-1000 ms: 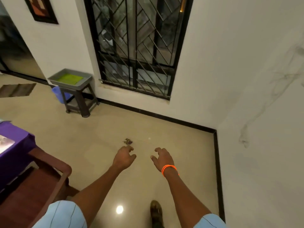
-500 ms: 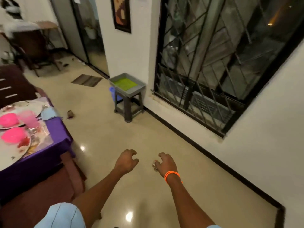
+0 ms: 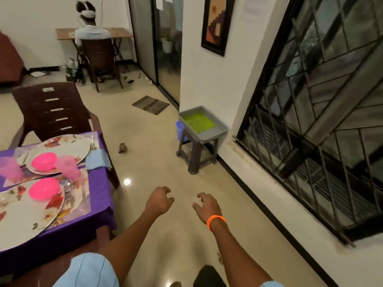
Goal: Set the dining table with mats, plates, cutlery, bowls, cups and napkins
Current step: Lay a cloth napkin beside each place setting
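Table: the dining table (image 3: 99,195), under a purple cloth, stood at your lower left, its corner close to your left forearm.
Near setting: a floral plate (image 3: 22,212) lay on a patterned mat (image 3: 77,200), with a pink bowl (image 3: 44,189) sitting on the plate's far part.
Far setting: a second floral plate (image 3: 68,145) carried another pink bowl (image 3: 44,161); two translucent pink cups (image 3: 68,167) stood between the two settings, one at the picture's left edge.
Napkin: a light blue napkin (image 3: 97,159) lay at the table's right edge, just beside the far plate.
Cutlery: some metal pieces showed beside the plates, too blurred for you to tell apart.
Left hand: your left hand (image 3: 158,200) hung over the floor, right of the table corner, arm stretched forward, fingers loosely curled and holding nothing.
Right hand: your right hand (image 3: 206,206) hovered just beside the left, palm down, fingers spread and bent, gripping nothing; an orange band (image 3: 215,220) circled the wrist.
Chair: a dark brown chair (image 3: 53,109) stood at the table's far end.
Stool: a dark stool (image 3: 196,154) against the wall carried a grey tray (image 3: 221,130) with green lining.
Beyond: a barred window (image 3: 323,112) filled your right side; another person sat at a desk (image 3: 122,33) far across the room.
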